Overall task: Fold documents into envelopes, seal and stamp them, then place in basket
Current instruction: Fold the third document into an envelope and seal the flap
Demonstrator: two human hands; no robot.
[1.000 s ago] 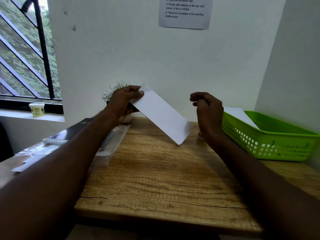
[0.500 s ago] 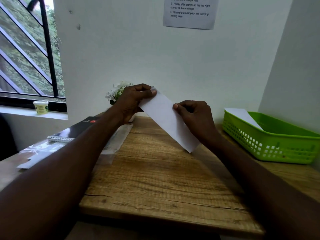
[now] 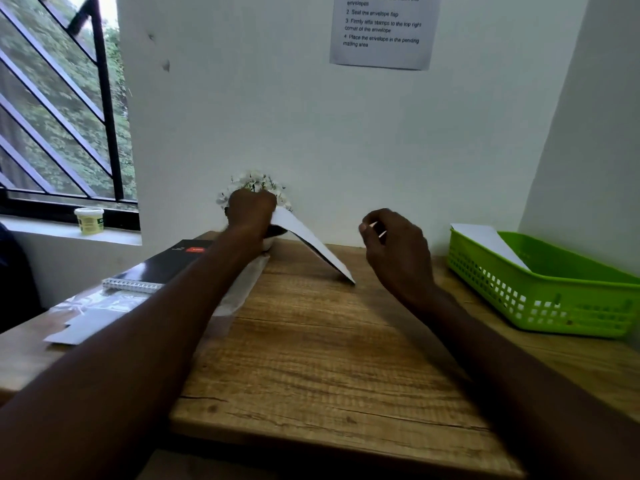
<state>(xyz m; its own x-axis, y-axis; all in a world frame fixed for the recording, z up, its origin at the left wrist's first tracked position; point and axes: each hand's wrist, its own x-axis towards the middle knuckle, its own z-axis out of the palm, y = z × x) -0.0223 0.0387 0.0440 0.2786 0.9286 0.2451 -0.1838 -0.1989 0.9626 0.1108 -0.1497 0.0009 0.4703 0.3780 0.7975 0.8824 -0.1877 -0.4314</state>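
Small office mail desk: wood table (image 3: 311, 358), instr. sheet (image 3: 382, 29) on wall, green basket (image 3: 540, 299), notebook (image 3: 162, 265).

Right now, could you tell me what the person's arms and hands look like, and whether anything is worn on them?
Both forearms are bare to the frame's lower edge: no sleeves show. The left hand and right hand wear no gloves. No watch, bracelet or ring shows, though the fingers are partly hidden.

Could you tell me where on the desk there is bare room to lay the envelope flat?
Bare wood lies between the forearms, from the envelope to the near edge. The left side is crowded: notebook, plastic sleeves. The basket fills the right.
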